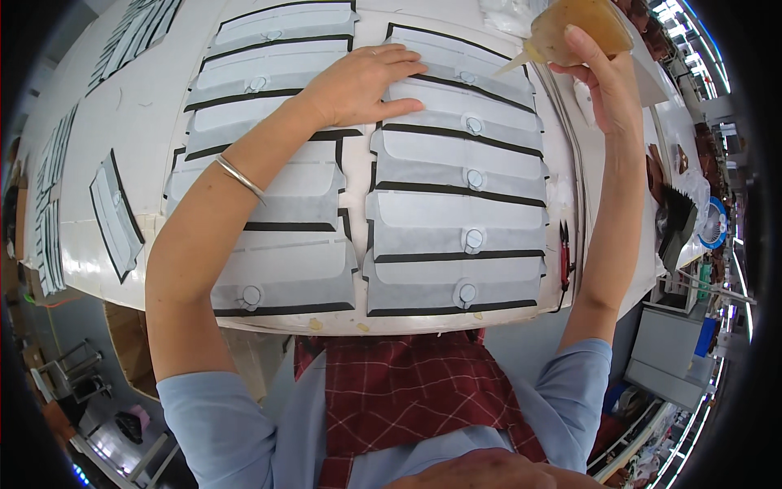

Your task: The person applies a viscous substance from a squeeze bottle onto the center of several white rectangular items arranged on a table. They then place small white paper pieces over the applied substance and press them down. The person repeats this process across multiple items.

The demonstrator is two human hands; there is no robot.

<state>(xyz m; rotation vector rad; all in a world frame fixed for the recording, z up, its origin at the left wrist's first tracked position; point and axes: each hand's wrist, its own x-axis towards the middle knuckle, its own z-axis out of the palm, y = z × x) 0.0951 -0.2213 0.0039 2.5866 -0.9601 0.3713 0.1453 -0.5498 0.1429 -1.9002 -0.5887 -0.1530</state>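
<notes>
My right hand (603, 81) grips a squeeze bottle (582, 24) of amber liquid, probably glue, held tilted at the upper right. Its thin nozzle slants down to the left, close to the right edge of a white-and-grey panel (456, 53) in the right column. My left hand (362, 85) lies with fingers stretched out across the gap between two columns of such panels, its fingertips on the right column. The panels overlap like shingles, each with a black edge strip; most show a small round metal-looking disc (473, 240). My forearm covers part of the left column.
Red-handled snips (564, 254) lie beside the right column. At the left are a single loose panel (116, 216) and stacked rows of more panels (53, 196). Off to the right stand a blue round fan (714, 222) and a grey cabinet (664, 342). The white table's front edge (407, 328) is before me.
</notes>
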